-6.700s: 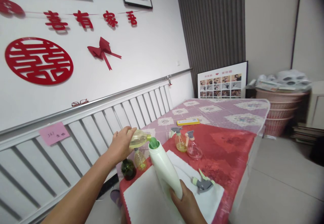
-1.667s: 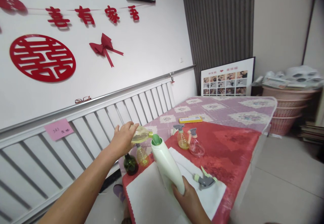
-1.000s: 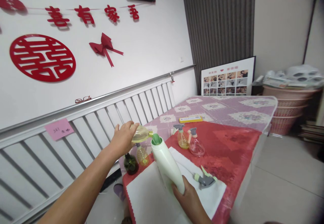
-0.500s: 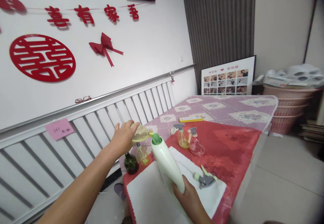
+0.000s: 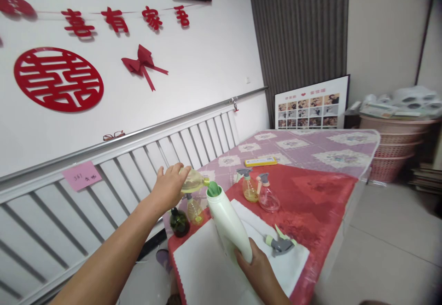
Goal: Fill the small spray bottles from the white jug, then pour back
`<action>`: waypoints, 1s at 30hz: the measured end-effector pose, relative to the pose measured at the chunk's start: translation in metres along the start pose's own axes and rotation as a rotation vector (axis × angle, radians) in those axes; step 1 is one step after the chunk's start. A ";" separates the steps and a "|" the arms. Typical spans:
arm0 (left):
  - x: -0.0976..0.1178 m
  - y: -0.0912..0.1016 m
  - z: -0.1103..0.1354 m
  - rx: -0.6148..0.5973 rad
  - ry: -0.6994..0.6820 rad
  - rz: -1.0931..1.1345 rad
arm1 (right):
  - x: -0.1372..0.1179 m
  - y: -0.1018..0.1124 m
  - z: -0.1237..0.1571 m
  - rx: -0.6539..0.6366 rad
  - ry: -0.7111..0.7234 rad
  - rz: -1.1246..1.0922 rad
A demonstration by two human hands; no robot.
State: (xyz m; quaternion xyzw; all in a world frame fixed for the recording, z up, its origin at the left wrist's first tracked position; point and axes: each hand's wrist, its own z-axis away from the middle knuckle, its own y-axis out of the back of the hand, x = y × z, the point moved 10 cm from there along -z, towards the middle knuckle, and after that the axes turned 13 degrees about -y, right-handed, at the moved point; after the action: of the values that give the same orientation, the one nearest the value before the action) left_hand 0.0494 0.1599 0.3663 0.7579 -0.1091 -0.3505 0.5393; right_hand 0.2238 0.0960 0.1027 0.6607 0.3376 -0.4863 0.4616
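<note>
Tilted nearly on its side, a clear spray bottle body (image 5: 194,183) with yellowish liquid is gripped by my left hand (image 5: 171,184). Its neck meets the green pouring spout (image 5: 214,190) of a large pale green bottle (image 5: 228,224). My right hand (image 5: 258,266) wraps round the lower part of that bottle, which leans toward the left. Whether liquid is flowing between them I cannot tell. On the white cloth (image 5: 203,263) lies a loose grey-and-green spray trigger head (image 5: 280,245).
Two spray bottles, one yellowish (image 5: 250,190) and one pink (image 5: 268,199), stand on the red cloth (image 5: 311,199). A dark green bottle (image 5: 179,223) and another clear spray bottle (image 5: 195,210) stand near the left edge. Behind lies a yellow case (image 5: 260,161). A white radiator (image 5: 113,190) borders the table.
</note>
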 end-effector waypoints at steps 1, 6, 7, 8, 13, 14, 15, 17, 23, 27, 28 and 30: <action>0.000 0.000 0.000 -0.002 0.001 -0.001 | 0.000 0.000 0.000 0.000 -0.005 0.005; 0.000 0.000 -0.001 -0.028 0.015 -0.006 | -0.001 -0.001 0.000 -0.021 0.000 0.024; -0.001 0.000 -0.001 -0.030 0.016 -0.008 | -0.002 -0.001 0.000 -0.024 0.002 0.029; 0.000 0.000 -0.001 -0.030 0.016 -0.010 | -0.002 -0.002 0.000 -0.028 0.003 0.035; 0.001 0.001 -0.002 -0.020 0.006 -0.021 | -0.002 -0.002 0.001 -0.025 0.004 0.047; 0.001 0.001 -0.002 -0.018 0.004 -0.023 | -0.002 -0.001 0.001 -0.025 0.003 0.046; 0.001 0.002 -0.002 -0.017 0.002 -0.024 | -0.002 -0.001 0.001 -0.026 0.001 0.044; 0.002 0.003 -0.002 -0.017 -0.001 -0.023 | -0.002 -0.001 0.000 -0.026 -0.003 0.042; 0.002 0.005 -0.002 -0.029 0.009 -0.031 | -0.003 -0.001 0.002 -0.032 0.011 0.034; 0.004 0.006 -0.002 -0.028 0.003 -0.052 | -0.001 -0.001 0.001 -0.016 0.004 0.029; 0.004 0.006 -0.003 -0.030 0.000 -0.055 | 0.000 -0.002 0.000 -0.014 0.003 0.027; 0.005 0.006 -0.003 -0.036 -0.001 -0.061 | 0.002 -0.003 -0.001 -0.018 0.000 0.026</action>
State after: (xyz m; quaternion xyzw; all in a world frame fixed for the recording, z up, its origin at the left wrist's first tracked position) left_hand 0.0558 0.1570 0.3698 0.7508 -0.0797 -0.3688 0.5421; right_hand 0.2220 0.0977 0.1005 0.6607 0.3334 -0.4773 0.4738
